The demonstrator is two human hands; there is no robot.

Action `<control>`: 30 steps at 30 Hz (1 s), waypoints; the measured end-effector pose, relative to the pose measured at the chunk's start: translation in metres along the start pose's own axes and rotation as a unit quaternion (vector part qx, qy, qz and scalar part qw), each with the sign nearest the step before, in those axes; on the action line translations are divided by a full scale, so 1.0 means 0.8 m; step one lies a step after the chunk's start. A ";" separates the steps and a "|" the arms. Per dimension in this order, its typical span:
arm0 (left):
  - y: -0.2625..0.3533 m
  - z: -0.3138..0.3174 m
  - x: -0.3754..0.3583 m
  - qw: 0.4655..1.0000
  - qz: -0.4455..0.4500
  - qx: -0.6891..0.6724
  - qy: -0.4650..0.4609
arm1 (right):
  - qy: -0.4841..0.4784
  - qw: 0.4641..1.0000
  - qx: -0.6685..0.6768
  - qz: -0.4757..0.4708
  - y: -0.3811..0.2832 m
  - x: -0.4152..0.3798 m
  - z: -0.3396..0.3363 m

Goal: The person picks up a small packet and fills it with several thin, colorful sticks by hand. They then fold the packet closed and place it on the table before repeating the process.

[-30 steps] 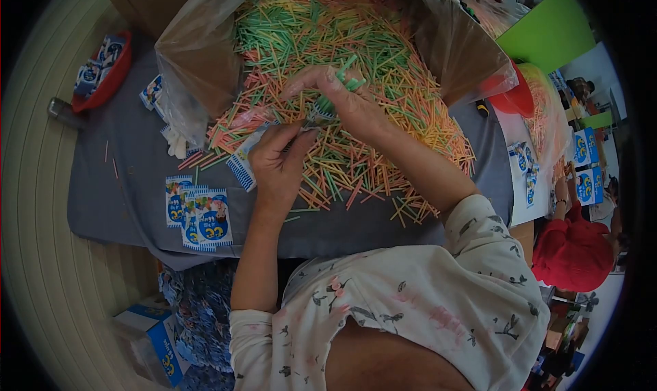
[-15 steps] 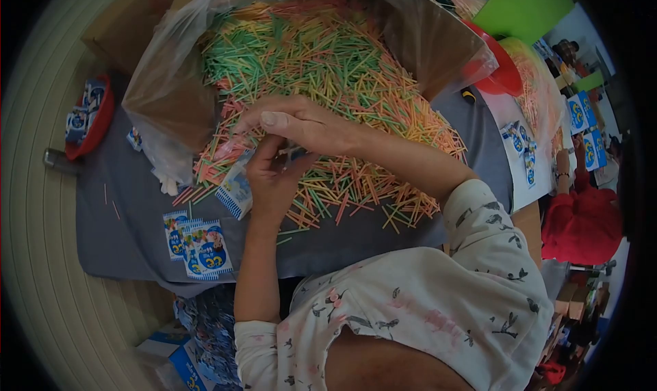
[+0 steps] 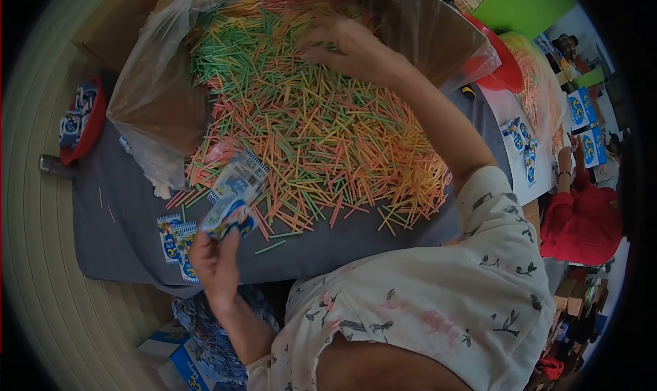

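now left fingers (image 3: 220,244) pinch a glossy flat packet (image 3: 228,215); right hand (image 3: 349,45) clutches thin sticks (image 3: 308,131).

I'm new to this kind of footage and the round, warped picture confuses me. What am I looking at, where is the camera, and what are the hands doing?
The camera sits on a person's head and looks down at their own two bare hands; its wide lens bends the edges. The right hand reaches into a big pile of thin coloured sticks, green, orange and pink, spilling from a clear plastic bag onto a grey cloth. The left hand holds up a small blue printed packet. More such packets lie on the cloth, and others fill a red bowl at the left. At the right edge another person in red sits by similar packets.
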State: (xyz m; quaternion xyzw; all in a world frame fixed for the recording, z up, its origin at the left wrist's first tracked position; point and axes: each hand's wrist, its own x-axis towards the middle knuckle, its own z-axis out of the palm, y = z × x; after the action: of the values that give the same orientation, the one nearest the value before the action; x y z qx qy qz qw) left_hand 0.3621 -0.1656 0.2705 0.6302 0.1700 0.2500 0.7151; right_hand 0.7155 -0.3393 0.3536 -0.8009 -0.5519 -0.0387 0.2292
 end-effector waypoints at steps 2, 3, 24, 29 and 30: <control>0.003 -0.051 -0.021 0.998 0.000 0.047 -0.033 | -0.061 0.962 -0.251 0.090 0.040 0.003 0.000; -0.003 -0.078 -0.034 0.994 -0.063 0.085 -0.005 | -0.080 0.920 -0.373 0.091 0.064 0.002 0.019; -0.042 0.035 0.061 0.700 0.269 0.660 -0.043 | -0.050 0.851 -0.512 0.107 0.058 0.033 0.044; -0.049 0.026 0.055 0.740 0.278 0.612 -0.035 | -0.045 0.905 -0.396 0.149 0.050 0.027 0.036; -0.050 0.025 0.055 0.756 0.284 0.589 -0.029 | -0.018 0.914 -0.388 0.120 0.069 0.018 0.047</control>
State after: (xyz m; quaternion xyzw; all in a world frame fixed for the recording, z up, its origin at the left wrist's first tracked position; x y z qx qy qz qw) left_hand 0.4148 -0.1597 0.2374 0.9533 0.0762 0.2732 0.1035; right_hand 0.7640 -0.3270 0.3064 -0.8876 -0.3972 -0.2072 -0.1070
